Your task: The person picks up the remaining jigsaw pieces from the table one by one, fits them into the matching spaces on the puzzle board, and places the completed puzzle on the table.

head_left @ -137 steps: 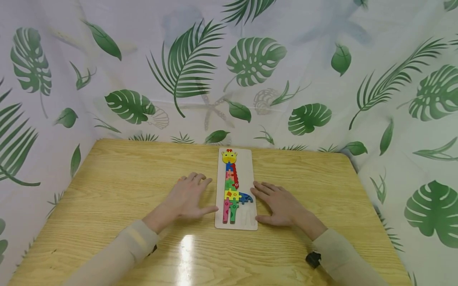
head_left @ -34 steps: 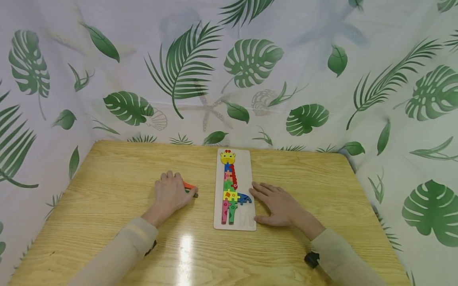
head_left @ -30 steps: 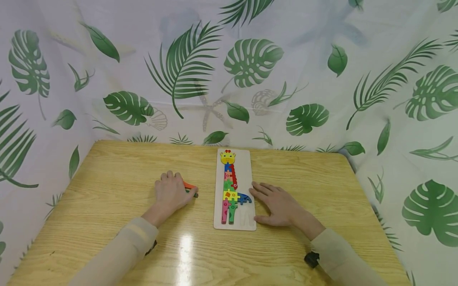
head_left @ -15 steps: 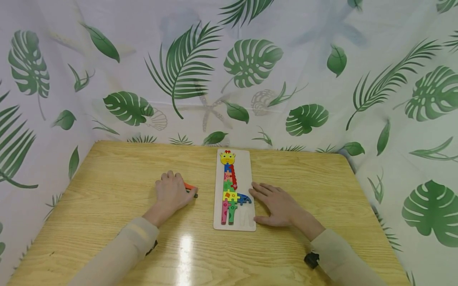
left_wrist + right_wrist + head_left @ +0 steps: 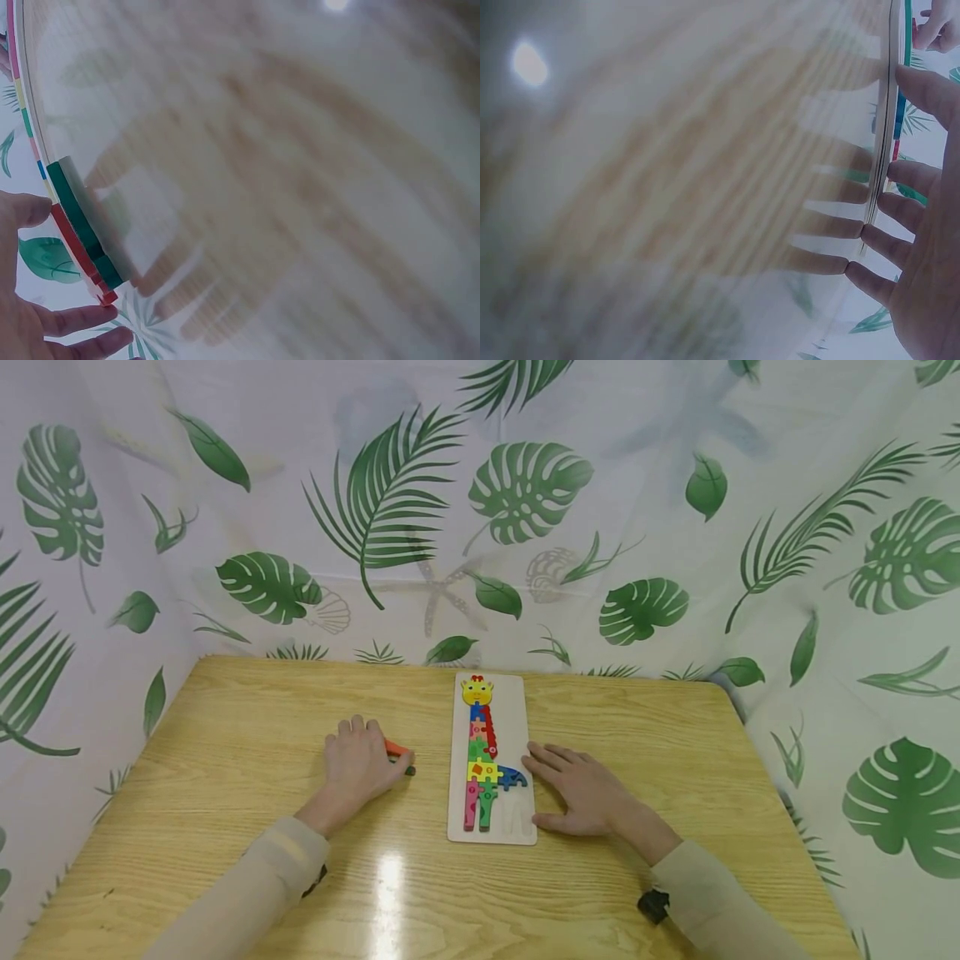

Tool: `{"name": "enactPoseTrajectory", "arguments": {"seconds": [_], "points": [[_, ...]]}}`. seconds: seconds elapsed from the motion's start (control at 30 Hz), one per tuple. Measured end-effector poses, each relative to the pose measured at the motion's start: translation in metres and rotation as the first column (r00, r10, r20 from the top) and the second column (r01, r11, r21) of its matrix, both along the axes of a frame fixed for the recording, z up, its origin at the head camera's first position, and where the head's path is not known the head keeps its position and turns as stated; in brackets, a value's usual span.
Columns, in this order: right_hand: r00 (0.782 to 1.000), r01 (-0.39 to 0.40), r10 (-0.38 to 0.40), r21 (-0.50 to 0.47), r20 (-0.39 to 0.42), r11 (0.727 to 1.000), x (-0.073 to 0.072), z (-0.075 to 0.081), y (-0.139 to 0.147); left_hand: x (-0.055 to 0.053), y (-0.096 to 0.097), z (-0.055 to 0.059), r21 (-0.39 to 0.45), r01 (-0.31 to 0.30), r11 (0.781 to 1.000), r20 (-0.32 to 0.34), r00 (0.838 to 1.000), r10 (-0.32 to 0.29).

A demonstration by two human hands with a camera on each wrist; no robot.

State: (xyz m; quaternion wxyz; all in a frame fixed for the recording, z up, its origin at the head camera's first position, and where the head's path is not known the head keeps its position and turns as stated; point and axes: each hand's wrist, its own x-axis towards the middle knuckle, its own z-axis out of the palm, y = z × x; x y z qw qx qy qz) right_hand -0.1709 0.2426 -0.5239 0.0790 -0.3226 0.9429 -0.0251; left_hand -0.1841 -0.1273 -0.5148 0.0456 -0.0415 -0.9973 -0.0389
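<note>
My left hand (image 5: 356, 760) is left of the puzzle board, its thumb and fingers at the two ends of an orange-red puzzle piece (image 5: 73, 240). Thumb and fingertips appear to pinch that piece. A green puzzle piece (image 5: 77, 210) lies directly under it on the table; in the head view the hand hides most of both. On the pale puzzle board (image 5: 513, 714), a giraffe (image 5: 480, 768) of coloured, numbered pieces lies joined, with a bare leg-shaped recess at lower right. My right hand (image 5: 581, 789) rests flat, its fingertips touching the board's right edge.
The wooden table (image 5: 262, 710) carries the board near its middle, close to the back edge. A leaf-print cloth (image 5: 420, 610) hangs behind the table and along both sides. Light glares off the tabletop at the front.
Since the oldest frame my left hand has drawn left, away from the board, and the orange-red and green pieces have come into sight. Over the last second both hands hold nearly still.
</note>
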Motion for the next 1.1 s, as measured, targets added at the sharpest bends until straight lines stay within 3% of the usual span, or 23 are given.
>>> {"name": "enactPoseTrajectory", "arguments": {"seconds": [0.63, 1.1], "points": [[1.0, -0.004, 0.004, -0.009, -0.015, 1.0, 0.002, 0.003, -0.001, 0.002, 0.002, 0.005, -0.018, 0.064, 0.998, -0.107, 0.992, -0.066], [1.0, -0.001, 0.001, -0.005, 0.002, 1.0, 0.0, 0.001, -0.001, 0.004, 0.005, 0.011, -0.023, 0.161, 0.987, -0.031, 0.986, -0.162]]}}
